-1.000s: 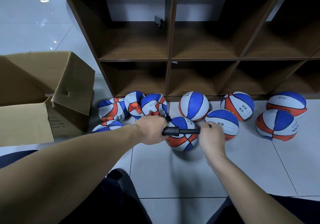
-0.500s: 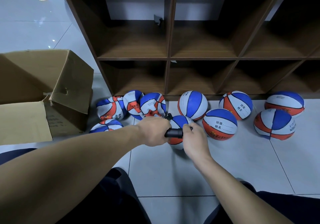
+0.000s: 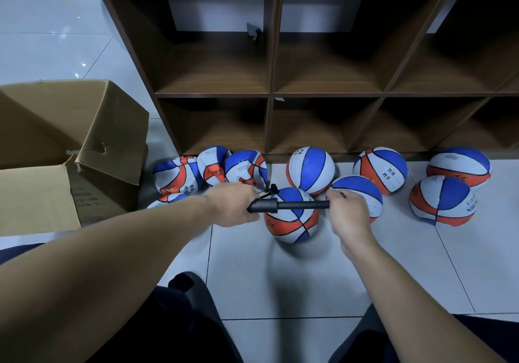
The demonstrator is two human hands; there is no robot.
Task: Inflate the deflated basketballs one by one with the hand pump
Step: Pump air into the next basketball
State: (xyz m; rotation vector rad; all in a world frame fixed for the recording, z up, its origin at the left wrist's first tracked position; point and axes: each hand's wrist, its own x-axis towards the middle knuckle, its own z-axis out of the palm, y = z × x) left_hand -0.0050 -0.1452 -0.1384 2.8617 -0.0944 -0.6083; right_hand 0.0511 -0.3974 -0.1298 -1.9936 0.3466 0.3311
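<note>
A black hand pump (image 3: 283, 205) lies level over a blue, white and orange basketball (image 3: 292, 220) on the floor tiles. My left hand (image 3: 234, 208) grips the pump's barrel at its left end. My right hand (image 3: 346, 212) grips the handle at the right, with the thin rod drawn out between them. A short black hose (image 3: 269, 189) runs from the barrel to the ball. Crumpled, deflated balls (image 3: 213, 170) lie in a heap at the left. Round balls (image 3: 310, 170) lie to the right.
A brown cubby shelf (image 3: 269, 92) with bare compartments stands right behind the balls. An open cardboard box (image 3: 73, 149) sits on the floor at the left. More round balls (image 3: 442, 201) rest at the far right. My dark-trousered knees fill the bottom edge.
Half a second ago the handle was pushed in against the barrel. Now my right hand has pulled it out to the right, as it was a second ago. My left hand stayed put.
</note>
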